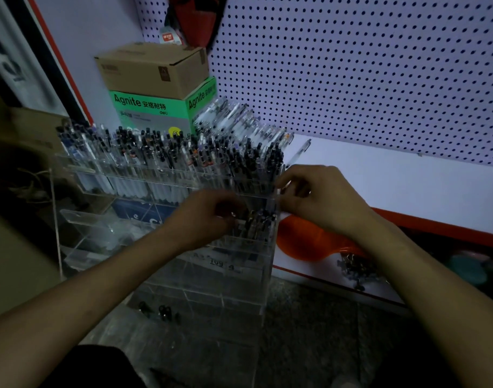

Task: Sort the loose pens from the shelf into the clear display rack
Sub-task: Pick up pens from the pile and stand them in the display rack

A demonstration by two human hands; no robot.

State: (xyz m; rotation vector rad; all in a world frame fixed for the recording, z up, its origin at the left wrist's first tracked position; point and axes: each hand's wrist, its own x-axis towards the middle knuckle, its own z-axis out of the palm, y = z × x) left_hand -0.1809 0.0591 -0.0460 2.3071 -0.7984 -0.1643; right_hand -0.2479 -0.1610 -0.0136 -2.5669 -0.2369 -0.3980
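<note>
Meanwhile, both hands curl at the clear display rack [166, 275]: left hand [208, 217] pinches pens [257, 221], right hand [320, 197] grips its edge.

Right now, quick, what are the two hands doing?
Left hand: fingers curled among pens in the clear display rack; what it holds cannot be told.
Right hand: curled at the rack's right edge; grip cannot be told.
</note>
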